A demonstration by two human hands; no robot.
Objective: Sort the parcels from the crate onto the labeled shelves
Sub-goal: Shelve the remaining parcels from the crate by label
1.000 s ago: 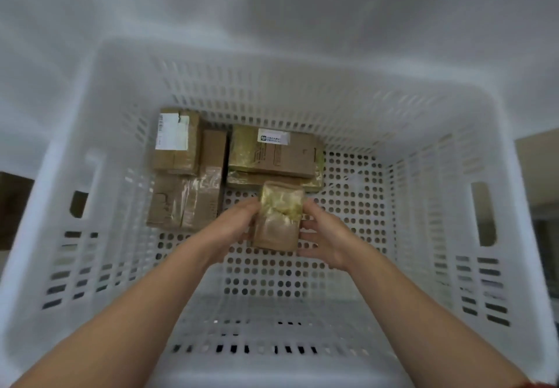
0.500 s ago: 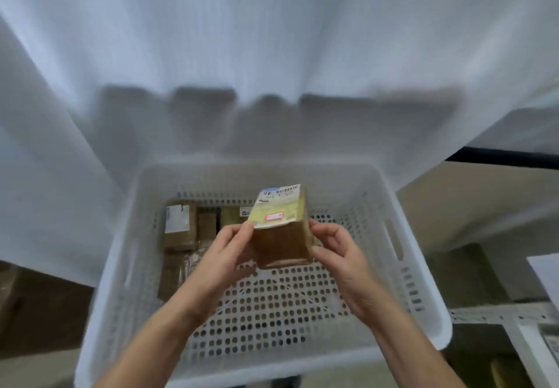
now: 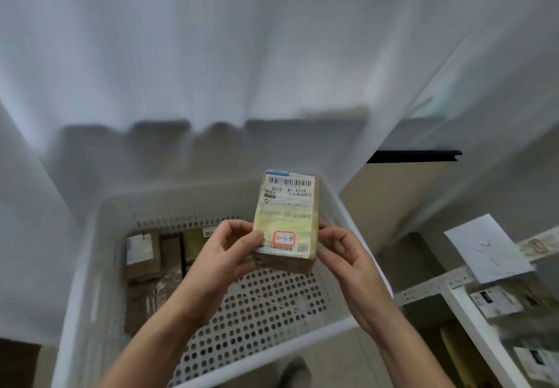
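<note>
Left hand [image 3: 225,254] and right hand [image 3: 343,254] each pinch one side of the labelled parcel [image 3: 286,221], held upright above the white crate [image 3: 90,266]. Brown parcels [image 3: 142,256] lie inside.

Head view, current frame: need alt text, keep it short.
The left hand and right hand hold a small brown parcel label-up above a white perforated crate; a red-bordered sticker on it reads 3-2-8. More brown parcels lie at the crate's far left, and a metal shelf with a handwritten paper sign stands at right.
</note>
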